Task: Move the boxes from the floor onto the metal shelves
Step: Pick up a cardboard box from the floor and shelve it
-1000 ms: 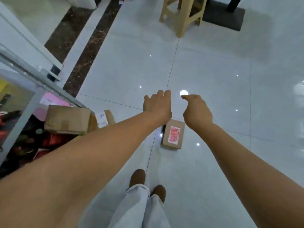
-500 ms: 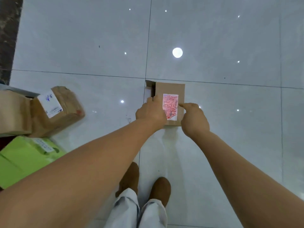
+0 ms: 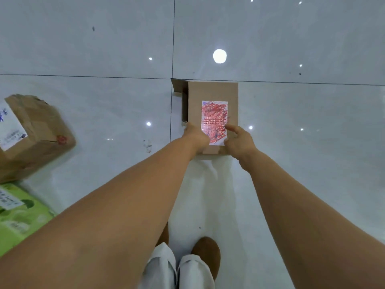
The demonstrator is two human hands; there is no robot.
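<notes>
- Here we are looking straight down at the glossy tiled floor (image 3: 104, 49), with ceiling lights glinting off it as white dots.
- The small cardboard box (image 3: 214, 91) lies flat on the floor just ahead of our feet, its far edge along a grout line.
- On its top face sits a white label (image 3: 214, 115), scribbled over in red.
- A flap (image 3: 179, 86) stands open at the box's far left corner.
- Our left hand (image 3: 196, 137) is on the near left part of the box. Its fingers (image 3: 190, 127) curl down over the left edge, so it has a hold there.
- Our right hand (image 3: 239, 141) is at the near right corner. The index finger (image 3: 230, 128) lies straight on the label, and the other fingers fold down the right side, gripping it.
- Both forearms reach in from the bottom of the view and meet at the box's near end.
- Off to the left, well apart, a larger cardboard box (image 3: 39, 126) rests tilted, with a white sticker (image 3: 10, 128) on it.
- Just below that, a green package (image 3: 20, 215) shows at the left edge.
- At the bottom we see our white trouser legs (image 3: 193, 272) and a brown shoe (image 3: 207, 250).
</notes>
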